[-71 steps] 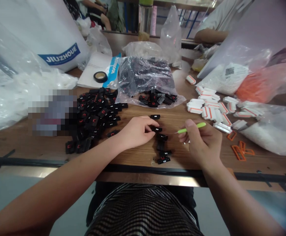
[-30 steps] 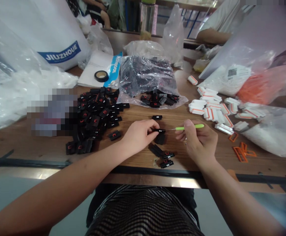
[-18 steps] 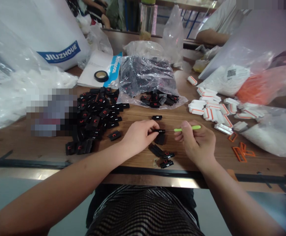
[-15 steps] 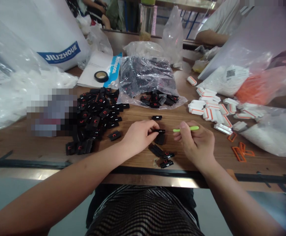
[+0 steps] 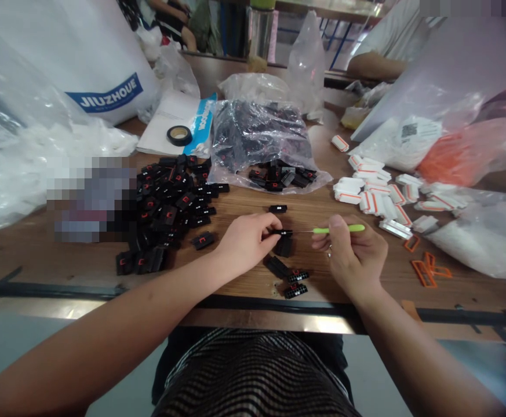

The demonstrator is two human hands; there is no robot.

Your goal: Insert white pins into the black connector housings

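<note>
My left hand (image 5: pixel 249 238) pinches a small black connector housing (image 5: pixel 284 233) between thumb and fingers, above the table's middle. In my right hand (image 5: pixel 359 255) is a thin needle-like pick with a green handle (image 5: pixel 353 228). Its fine metal shaft points left, and the tip is at or very near the housing; whether it is inside I cannot tell. Just below the held piece lies another black housing (image 5: pixel 284 249). Nearer the front edge are more, one with rows of holes (image 5: pixel 295 291). A single housing (image 5: pixel 277 208) lies beyond my left fingers.
Left of my hands is a heap of black housings (image 5: pixel 166 197) with red marks. A clear bag (image 5: pixel 257 130) of them lies behind. White parts with orange strips (image 5: pixel 372 185) and loose orange frames (image 5: pixel 422 272) are on the right. Black tape (image 5: pixel 179 135) rests on papers.
My right hand has shifted slightly right with the pick, and its metal shaft now shows between handle and housing. My left hand stays put, holding the housing.
</note>
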